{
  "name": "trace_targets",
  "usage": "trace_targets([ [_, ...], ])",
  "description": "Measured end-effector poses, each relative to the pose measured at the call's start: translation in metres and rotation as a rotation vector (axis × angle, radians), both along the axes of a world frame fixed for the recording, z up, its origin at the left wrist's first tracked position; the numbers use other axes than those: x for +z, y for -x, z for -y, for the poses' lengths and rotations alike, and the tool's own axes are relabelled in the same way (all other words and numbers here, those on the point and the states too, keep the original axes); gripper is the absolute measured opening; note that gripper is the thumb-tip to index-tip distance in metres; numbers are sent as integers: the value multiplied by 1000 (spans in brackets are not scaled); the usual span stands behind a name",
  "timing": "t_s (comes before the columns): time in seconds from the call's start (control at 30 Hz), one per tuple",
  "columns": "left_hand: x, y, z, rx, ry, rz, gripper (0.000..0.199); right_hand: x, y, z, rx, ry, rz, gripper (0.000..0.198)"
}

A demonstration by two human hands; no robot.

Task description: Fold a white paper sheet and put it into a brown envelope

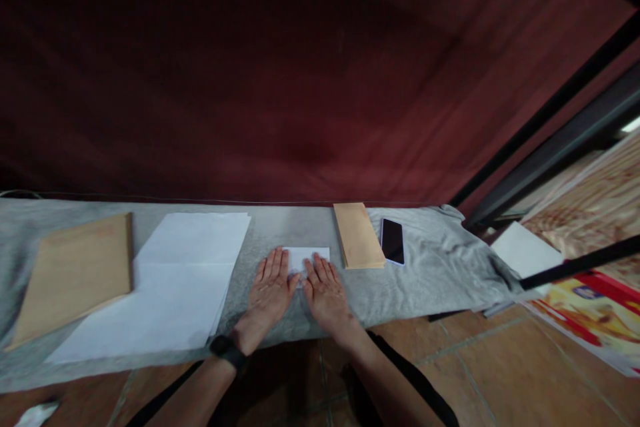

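Observation:
A small white piece of paper (299, 257), apparently folded, lies on the grey cloth in front of me. My left hand (273, 283) rests flat over its left part, fingers stretched forward and thumb reaching inward. Over the right part lies my right hand (324, 288), also flat with the fingers stretched out. Both hands press on the paper from above and hide much of it. Left of my hands, large white sheets (175, 293) with a crease across them lie in a loose stack. A stack of brown envelopes (359, 235) is just beyond my right hand.
A dark-screened phone (393, 241) lies right of the envelopes. At the far left, a large brown paper packet (80, 267) overlaps the white sheets. Grey cloth (440, 267) covers the narrow surface. A dark red curtain (300, 93) hangs behind; a colourful box (595, 313) stands at right.

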State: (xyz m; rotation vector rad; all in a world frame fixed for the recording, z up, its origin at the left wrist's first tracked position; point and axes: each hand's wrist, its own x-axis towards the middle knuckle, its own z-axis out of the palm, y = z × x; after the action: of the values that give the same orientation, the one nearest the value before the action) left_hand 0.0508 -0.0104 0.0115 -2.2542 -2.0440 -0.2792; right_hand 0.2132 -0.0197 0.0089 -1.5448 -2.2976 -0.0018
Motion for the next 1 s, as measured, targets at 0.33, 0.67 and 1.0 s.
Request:
trace_targets([
  [0.33, -9, 1, -3, 3, -73, 0, 73, -8, -8, -10, -76, -44, -2, 53],
  [0.67, -15, -16, 8, -327, -199, 85, 56, 1, -8, -10, -90, 53, 24, 51],
  [1.0, -23, -13, 6, -247, -155, 32, 56, 6, -7, -12, -94, 35, -17, 50],
])
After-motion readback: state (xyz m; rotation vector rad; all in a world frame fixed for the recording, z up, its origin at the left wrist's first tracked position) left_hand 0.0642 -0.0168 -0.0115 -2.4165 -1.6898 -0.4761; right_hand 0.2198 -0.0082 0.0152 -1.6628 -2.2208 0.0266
